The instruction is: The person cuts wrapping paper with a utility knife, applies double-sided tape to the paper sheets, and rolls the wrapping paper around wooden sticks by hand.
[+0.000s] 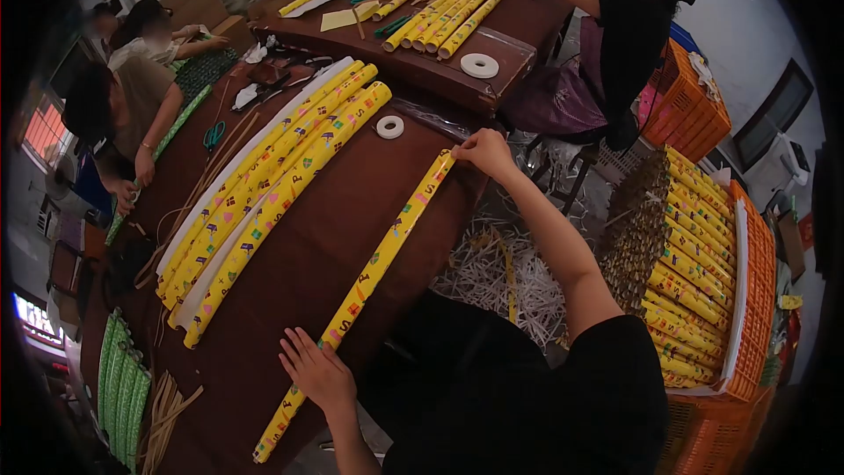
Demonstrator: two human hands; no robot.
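A long, narrow tube wrapped in yellow patterned paper [378,257] lies slantwise along the near edge of the brown table. My left hand [318,373] rests on its lower part, palm down with the fingers spread. At the tube's far end my right hand [483,154] pinches the tip between thumb and fingers. To the left lie loosely curled sheets of the same yellow paper [281,185], some with white undersides showing. A white tape roll [389,127] sits flat beyond the tube.
Green rolls [123,387] and brown strips [167,418] lie at the lower left. An orange crate [754,299] of yellow tubes stands at right, shredded paper [514,277] on the floor. Several people are around the tables; yellow tubes [475,19] and another tape roll [479,66] lie on the far table.
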